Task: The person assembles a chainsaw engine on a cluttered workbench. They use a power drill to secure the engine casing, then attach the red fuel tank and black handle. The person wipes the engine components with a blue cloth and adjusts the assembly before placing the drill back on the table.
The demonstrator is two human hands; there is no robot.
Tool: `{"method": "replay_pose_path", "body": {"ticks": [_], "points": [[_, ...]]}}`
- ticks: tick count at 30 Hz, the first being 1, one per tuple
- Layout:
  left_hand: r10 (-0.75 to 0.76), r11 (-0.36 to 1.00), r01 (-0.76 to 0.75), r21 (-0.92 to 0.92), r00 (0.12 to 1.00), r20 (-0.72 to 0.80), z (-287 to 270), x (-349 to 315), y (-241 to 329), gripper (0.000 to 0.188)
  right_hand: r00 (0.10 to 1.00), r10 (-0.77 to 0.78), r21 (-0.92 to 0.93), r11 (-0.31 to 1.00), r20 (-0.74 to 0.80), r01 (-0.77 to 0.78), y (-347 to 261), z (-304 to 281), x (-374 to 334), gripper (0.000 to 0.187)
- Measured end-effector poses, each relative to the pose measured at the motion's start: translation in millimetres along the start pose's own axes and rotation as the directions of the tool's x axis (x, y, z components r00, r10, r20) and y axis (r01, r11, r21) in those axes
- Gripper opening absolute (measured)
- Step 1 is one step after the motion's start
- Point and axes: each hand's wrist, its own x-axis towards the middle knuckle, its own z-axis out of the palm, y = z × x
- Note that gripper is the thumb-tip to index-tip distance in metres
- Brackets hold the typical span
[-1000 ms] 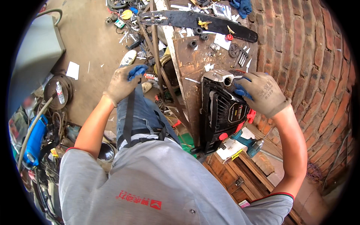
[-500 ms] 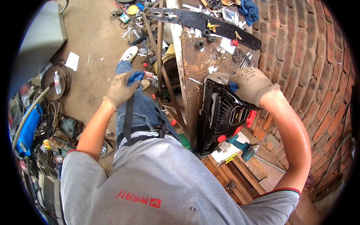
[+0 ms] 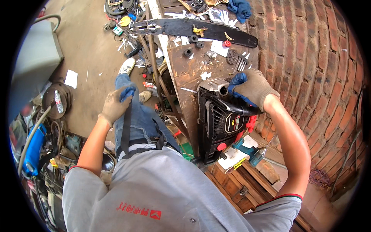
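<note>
We log left hand (image 3: 117,103): grip clamped on black strap (image 3: 126,131), apparently for tension. Chainsaw body (image 3: 219,121) sits at worktop (image 3: 186,71) edge, presumably for reach; right hand (image 3: 253,88) over it, grip closure we cannot tell.

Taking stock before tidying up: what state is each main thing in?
Left hand: gloved, closed on strap
Black strap: drawn straight
Right hand: gloved, curled; grip unclear
Chainsaw body: no bar visible on it
Guide bar: detached, lying down
Blue cloth: crumpled
</note>
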Motion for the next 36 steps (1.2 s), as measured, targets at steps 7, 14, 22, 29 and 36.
{"method": "replay_pose_path", "body": {"ticks": [7, 14, 22, 29, 36], "points": [[-0.036, 0.999, 0.038, -0.013, 0.994, 0.099, 3.2, 2.7, 12.1, 0.033, 1.000, -0.003, 0.126, 0.992, -0.019, 0.006, 7.8, -5.0, 1.2, 0.013], [-0.093, 0.995, 0.095, -0.008, 0.982, 0.165, -2.8, 8.2, 25.1, 0.033, 0.996, 0.023, 0.123, 0.992, 0.090, -0.034, -7.6, -21.7, -2.8, 0.022], [-0.134, 0.991, 0.133, 0.019, 0.968, 0.213, -8.1, 27.7, 24.4, 0.032, 0.998, -0.005, 0.282, 0.959, 0.063, -0.013, 16.2, -23.2, -2.9, 0.023], [-0.069, 0.997, 0.062, 0.038, 0.976, 0.207, -7.9, 37.2, 23.9, 0.029, 0.985, -0.068, 0.482, 0.865, -0.161, 0.139, 32.1, -43.4, -46.8, 0.012], [-0.202, 0.979, 0.189, 0.073, 0.948, 0.246, -20.9, 42.1, 34.3, 0.031, 0.943, 0.010, 0.685, 0.690, -0.333, 0.235, 59.2, -29.8, -67.6, 0.017]]}}
